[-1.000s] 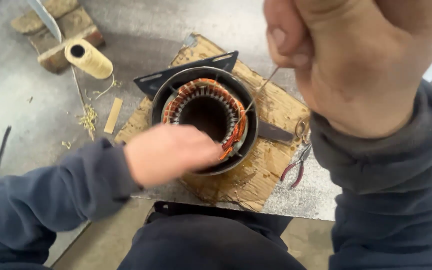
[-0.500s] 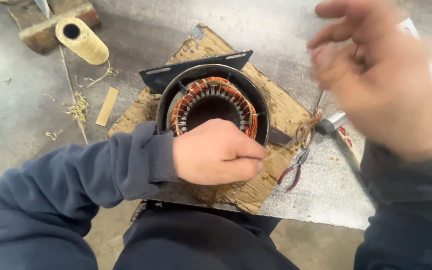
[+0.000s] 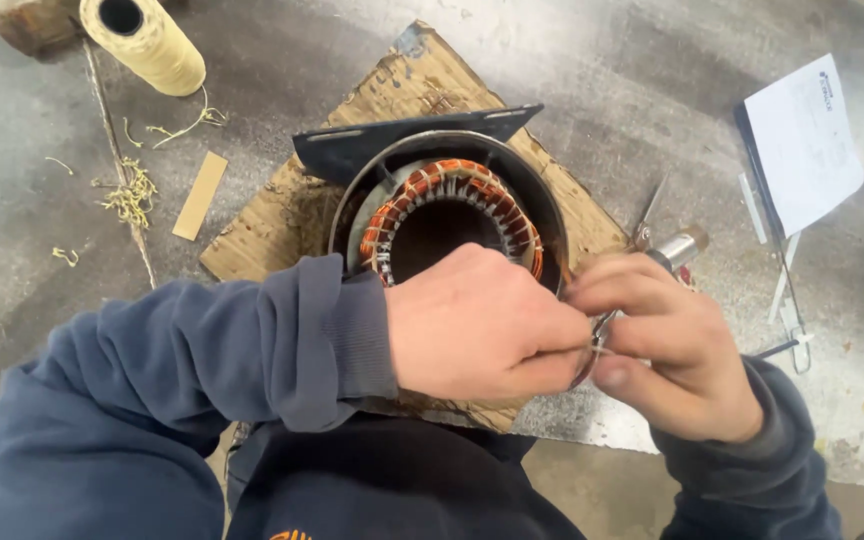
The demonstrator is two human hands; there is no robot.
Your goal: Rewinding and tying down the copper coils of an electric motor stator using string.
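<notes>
My left hand (image 3: 482, 325) is clenched at the stator (image 3: 449, 215) rim just beyond it; my right hand (image 3: 667, 340) pinches a thin needle (image 3: 597, 335), touching the left fingers.

One printed item only: white paper sheet (image 3: 804, 140), rectangular, tilted, small blue mark near its top corner, rest faint print too small to read. Lies on the grey surface (image 3: 652, 70) at far right, atop a dark clipboard edge, well apart from the motor stator. No screens, signs or packages visible.
</notes>
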